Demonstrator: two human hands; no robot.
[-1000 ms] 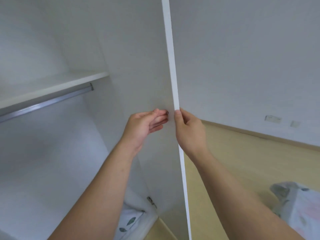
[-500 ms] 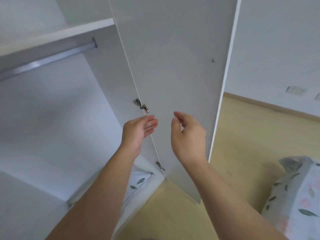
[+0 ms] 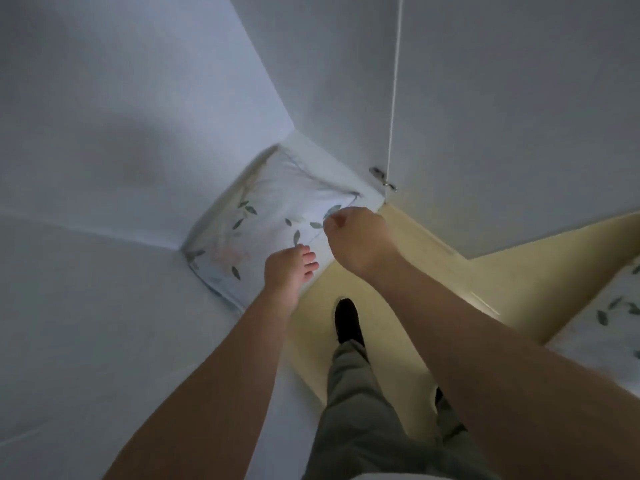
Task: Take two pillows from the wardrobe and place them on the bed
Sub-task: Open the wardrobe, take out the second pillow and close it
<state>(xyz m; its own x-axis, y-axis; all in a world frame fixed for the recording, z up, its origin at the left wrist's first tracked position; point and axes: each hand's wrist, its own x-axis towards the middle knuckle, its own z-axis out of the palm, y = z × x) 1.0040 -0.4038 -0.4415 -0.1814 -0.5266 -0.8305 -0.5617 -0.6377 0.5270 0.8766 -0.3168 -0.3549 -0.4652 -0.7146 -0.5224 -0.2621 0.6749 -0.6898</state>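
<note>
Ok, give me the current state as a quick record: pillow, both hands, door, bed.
pillow: leaf-print pillow lying on the wardrobe floor, in the corner
left hand: over the pillow's near edge, fingers loosely extended, contact unclear
right hand: curled at the pillow's right corner, grip unclear
wardrobe door: open, hinge visible
bed: leaf-print bedding at the right edge
second pillow: not visible
stance: one dark shoe on the yellow floor, facing the wardrobe
</note>
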